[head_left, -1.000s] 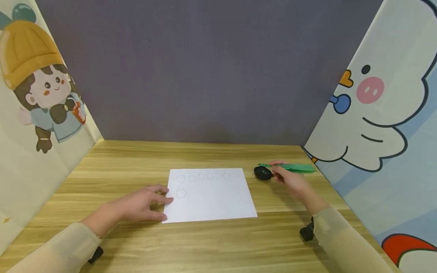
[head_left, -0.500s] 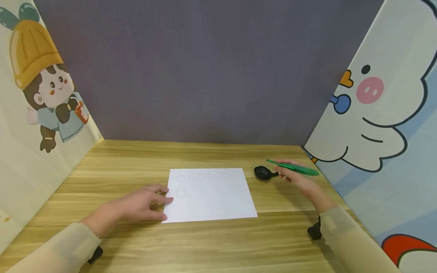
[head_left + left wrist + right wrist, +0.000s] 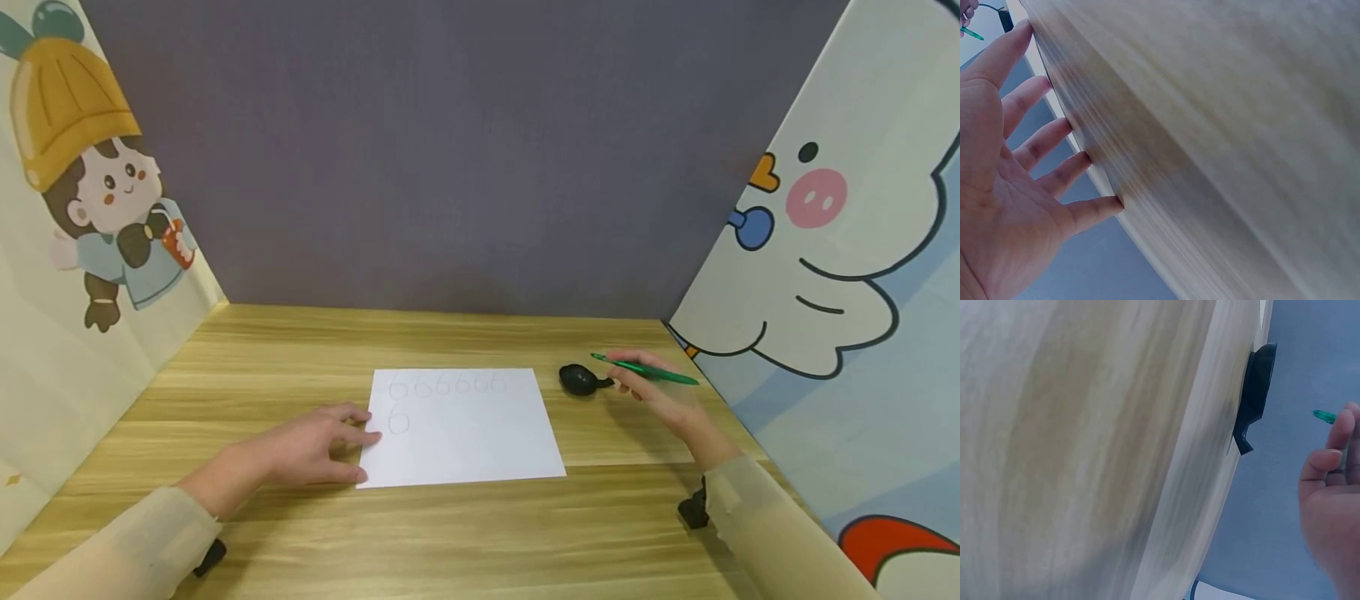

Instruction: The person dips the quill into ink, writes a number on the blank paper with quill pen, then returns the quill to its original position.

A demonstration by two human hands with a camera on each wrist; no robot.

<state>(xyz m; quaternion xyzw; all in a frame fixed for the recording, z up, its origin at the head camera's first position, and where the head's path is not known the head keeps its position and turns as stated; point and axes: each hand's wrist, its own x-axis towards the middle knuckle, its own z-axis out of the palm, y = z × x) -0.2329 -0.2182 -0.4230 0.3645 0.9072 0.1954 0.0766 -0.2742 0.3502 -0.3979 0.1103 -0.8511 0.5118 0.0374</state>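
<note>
The person's right hand (image 3: 651, 392) hovered above the far right part of the wooden bench (image 3: 480, 533), its grip closed around a green pen (image 3: 645, 369) pinched between thumb and fingertips. The pen lay nearly level, its tip pointing left and sitting just over a small black holder (image 3: 579, 380) that rested on the bench right beside the hand. From the right wrist view only the pen's green tip (image 3: 1324, 415) showed past the curled fingers (image 3: 1335, 434), with the black holder (image 3: 1255, 394) close by; whether the tip touched the holder I could not tell.

The left hand (image 3: 315, 446) lay flat on the bench, fingers straight and spread, its grip holding nothing, the fingertips pressing the left edge of a white sheet of paper (image 3: 465, 429). The left wrist view showed that open palm (image 3: 1004, 206) with its fingers against the surface. The paper sat in the middle of the bench, between the two hands, with a faint row of sixes along its top and one more six below at the left.

A plain grey wall (image 3: 450, 150) closed off the back. A panel with a cartoon girl in a yellow hat (image 3: 90, 183) stood on the left, and a panel with a white cartoon animal (image 3: 847, 233) rose on the right, just behind the pen hand. Nothing lay between the pen and the paper but bare wood.
</note>
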